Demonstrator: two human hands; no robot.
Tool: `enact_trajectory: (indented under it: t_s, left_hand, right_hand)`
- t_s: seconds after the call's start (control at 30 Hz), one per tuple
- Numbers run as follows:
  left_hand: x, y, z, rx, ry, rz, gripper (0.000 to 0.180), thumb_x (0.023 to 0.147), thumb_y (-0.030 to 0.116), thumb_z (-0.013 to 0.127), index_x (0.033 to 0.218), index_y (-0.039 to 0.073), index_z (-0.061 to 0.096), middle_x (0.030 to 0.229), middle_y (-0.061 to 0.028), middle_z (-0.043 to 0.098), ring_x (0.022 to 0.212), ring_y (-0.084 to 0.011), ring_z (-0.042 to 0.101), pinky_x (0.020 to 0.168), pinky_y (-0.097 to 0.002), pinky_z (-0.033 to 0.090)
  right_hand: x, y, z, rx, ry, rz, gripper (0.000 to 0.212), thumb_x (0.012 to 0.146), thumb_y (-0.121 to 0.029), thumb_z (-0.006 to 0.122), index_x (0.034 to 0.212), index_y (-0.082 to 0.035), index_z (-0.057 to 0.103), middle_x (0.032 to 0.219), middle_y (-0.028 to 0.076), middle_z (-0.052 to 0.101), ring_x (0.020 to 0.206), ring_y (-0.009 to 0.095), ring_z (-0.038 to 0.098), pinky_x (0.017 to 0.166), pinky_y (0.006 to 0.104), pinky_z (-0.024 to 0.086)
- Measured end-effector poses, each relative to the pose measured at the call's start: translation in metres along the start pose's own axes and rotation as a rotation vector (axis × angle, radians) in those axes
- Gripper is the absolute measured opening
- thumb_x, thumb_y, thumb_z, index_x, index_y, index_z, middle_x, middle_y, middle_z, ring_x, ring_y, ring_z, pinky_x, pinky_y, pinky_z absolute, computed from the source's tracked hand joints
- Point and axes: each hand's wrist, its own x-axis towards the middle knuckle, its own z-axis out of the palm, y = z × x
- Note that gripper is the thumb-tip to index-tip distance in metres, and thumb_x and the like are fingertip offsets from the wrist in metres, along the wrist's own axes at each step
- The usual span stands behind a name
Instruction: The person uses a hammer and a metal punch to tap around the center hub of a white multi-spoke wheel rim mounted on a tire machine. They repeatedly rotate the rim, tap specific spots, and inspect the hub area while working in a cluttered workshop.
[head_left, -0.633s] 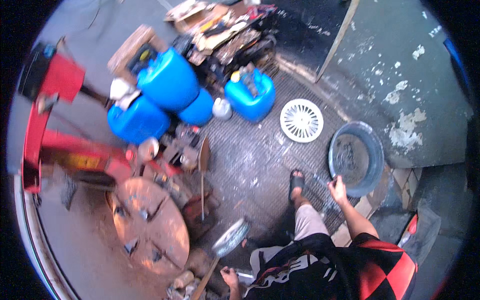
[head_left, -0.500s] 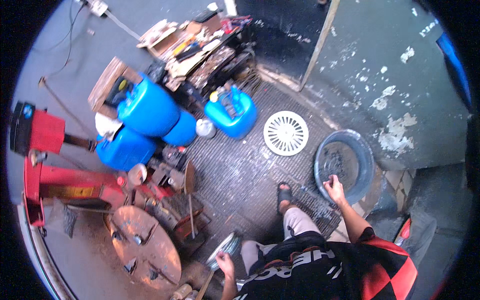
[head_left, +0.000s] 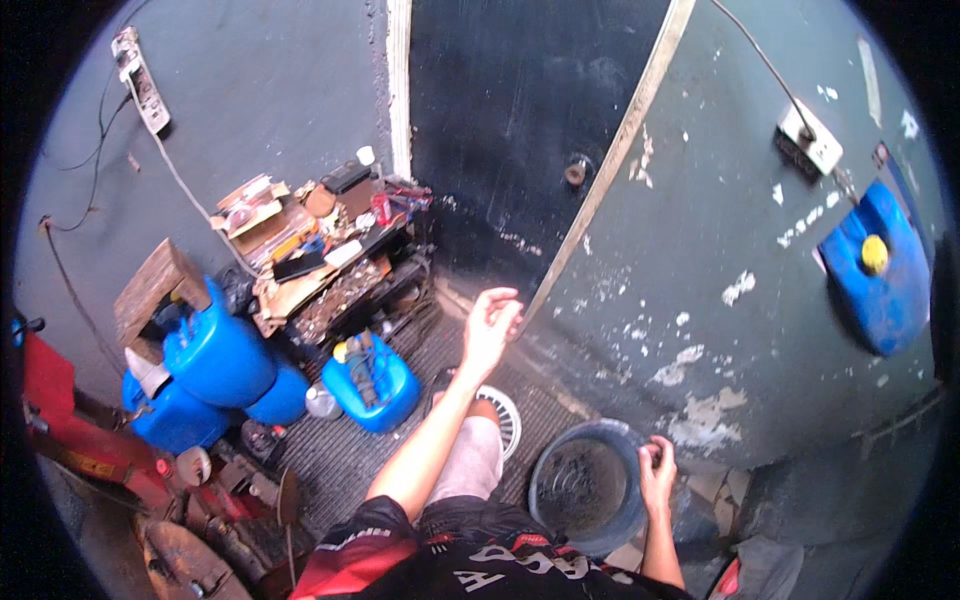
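Observation:
My left hand [head_left: 492,325] reaches out ahead of me at mid-height. Its fingers are loosely bent and apart, with nothing in them, in front of the base of a dark door [head_left: 520,120]. Below that forearm, a round white slotted grille [head_left: 511,425] lies on the floor, mostly hidden by my arm and leg. My right hand [head_left: 657,472] hangs beside the rim of a large grey basin [head_left: 625,440], fingers half curled and apart, holding nothing that I can see. Dark residue [head_left: 580,485] covers the inside of the basin.
A cut-open blue jerrycan [head_left: 400,395] with tools stands near a cluttered low bench [head_left: 330,265]. Blue drums [head_left: 215,345] and red machinery [head_left: 80,410] crowd the left. Another blue container [head_left: 885,270] hangs on the right wall by a socket box [head_left: 812,138].
My view has swung up and to the right, showing more door and wall. The left hand has risen from low beside my leg to out in front. The right stays near the basin.

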Motion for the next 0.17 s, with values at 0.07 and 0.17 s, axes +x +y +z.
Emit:
enact_trajectory:
  t_s: [0.07,0.17]
  left_hand:
    - [0.106,0.009,0.039,-0.081,-0.105,0.129,0.025,0.095,0.013,0.060,0.118,0.006,0.057,0.097,-0.0049,0.065,0.080,-0.0103,0.062,0.066,-0.0230,0.050]
    - [0.179,-0.003,0.070,-0.065,-0.184,0.160,0.024,0.095,0.013,0.061,0.118,0.006,0.057,0.096,-0.0041,0.065,0.078,-0.0100,0.061,0.065,-0.0229,0.050]
  right_hand:
    - [0.075,-0.030,0.000,-0.002,0.154,-0.068,0.033,0.091,-0.012,0.063,0.121,-0.002,0.054,0.087,0.006,0.066,0.079,0.014,0.060,0.076,0.0313,0.051]
    - [0.107,-0.043,-0.010,0.037,0.273,-0.081,0.032,0.091,-0.012,0.063,0.121,-0.002,0.054,0.087,0.007,0.066,0.080,0.015,0.061,0.077,0.0316,0.050]
